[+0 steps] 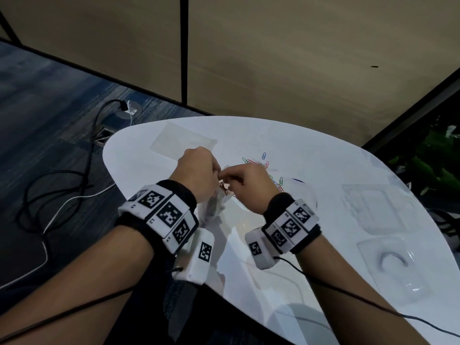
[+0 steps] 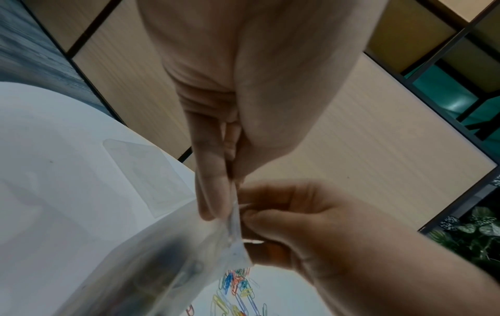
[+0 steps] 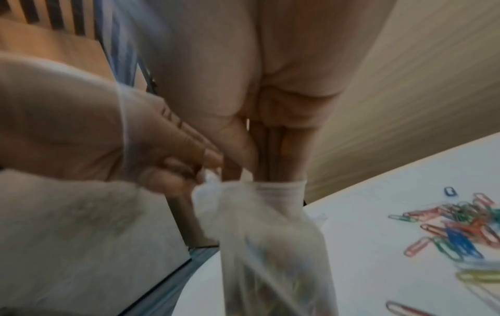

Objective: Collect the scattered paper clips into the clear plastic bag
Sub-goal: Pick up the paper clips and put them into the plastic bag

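I see a smooth white rounded table (image 1: 286,135). Above its near edge my left hand (image 1: 196,173) and right hand (image 1: 249,181) each pinch the rim of the crinkled clear plastic bag (image 3: 259,245). Bright wire paper clips (image 3: 457,226) lie heaped just beyond.

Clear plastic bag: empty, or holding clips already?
Holding some: coloured shapes show through the clear plastic bag; many coloured paper clips lie outside on the white table.
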Available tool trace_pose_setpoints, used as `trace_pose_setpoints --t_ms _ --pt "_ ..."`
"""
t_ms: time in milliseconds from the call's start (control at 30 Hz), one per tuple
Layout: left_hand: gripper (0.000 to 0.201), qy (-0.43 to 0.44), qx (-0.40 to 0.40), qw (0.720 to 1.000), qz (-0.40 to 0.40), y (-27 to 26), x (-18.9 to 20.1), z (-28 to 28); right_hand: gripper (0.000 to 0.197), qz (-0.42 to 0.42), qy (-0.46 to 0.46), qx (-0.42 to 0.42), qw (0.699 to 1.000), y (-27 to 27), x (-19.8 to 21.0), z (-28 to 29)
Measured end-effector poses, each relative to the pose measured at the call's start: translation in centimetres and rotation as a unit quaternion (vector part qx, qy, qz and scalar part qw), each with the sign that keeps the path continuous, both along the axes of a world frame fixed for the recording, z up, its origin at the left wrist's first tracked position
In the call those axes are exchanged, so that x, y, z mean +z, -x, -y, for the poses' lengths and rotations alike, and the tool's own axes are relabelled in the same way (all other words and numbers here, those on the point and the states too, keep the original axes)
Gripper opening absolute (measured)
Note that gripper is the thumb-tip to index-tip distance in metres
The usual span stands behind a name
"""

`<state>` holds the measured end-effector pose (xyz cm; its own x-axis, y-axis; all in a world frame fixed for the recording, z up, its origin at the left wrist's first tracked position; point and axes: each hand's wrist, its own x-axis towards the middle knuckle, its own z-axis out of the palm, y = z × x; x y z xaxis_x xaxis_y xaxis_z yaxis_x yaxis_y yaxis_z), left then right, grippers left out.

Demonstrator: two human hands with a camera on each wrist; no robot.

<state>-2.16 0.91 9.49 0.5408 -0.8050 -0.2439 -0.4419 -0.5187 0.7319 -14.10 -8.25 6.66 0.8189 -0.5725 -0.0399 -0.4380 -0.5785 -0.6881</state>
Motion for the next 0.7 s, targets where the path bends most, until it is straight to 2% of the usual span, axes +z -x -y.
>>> trace_pose_setpoints --t_ms 100,167,233,300,367,400,600,700 --pt "0.022 -0.002 0.007 1.0 0.002 -0.2 0.2 -0.3 0.033 0.113 -0.137 -0.062 0.982 0.7 0.8 2.1" --pt "0.02 -0.003 0.012 1.0 -0.004 -0.5 0.2 -0.6 0.033 0.143 -0.17 -0.138 0.965 1.3 -0.4 5.1" --pt "0.019 -0.003 0.01 1.0 -0.004 -0.9 0.2 -0.9 0.032 0.081 -0.118 -0.209 0.967 1.8 -3.1 9.2" --pt "0.018 -0.004 0.009 1.0 0.0 -1.1 0.2 -1.1 0.028 -0.08 -0.021 -0.234 0.969 2.1 -5.6 12.5" --pt "0.018 -0.005 0.007 1.0 0.002 -1.2 0.2 -1.2 0.035 -0.222 0.013 -0.209 0.952 2.0 -7.4 14.3" --pt "0.018 -0.005 0.005 1.0 0.003 -1.2 0.2 -1.2 0.037 -0.261 0.028 -0.18 0.948 1.5 -7.8 14.7" --pt "0.019 -0.005 -0.005 1.0 0.012 -1.0 0.1 -0.8 0.035 -0.305 0.149 0.008 0.941 -2.1 -8.7 13.6" --pt "0.02 -0.008 -0.009 1.0 0.016 -1.0 0.0 -0.7 0.019 -0.332 0.169 0.062 0.926 -1.9 -8.7 12.6"
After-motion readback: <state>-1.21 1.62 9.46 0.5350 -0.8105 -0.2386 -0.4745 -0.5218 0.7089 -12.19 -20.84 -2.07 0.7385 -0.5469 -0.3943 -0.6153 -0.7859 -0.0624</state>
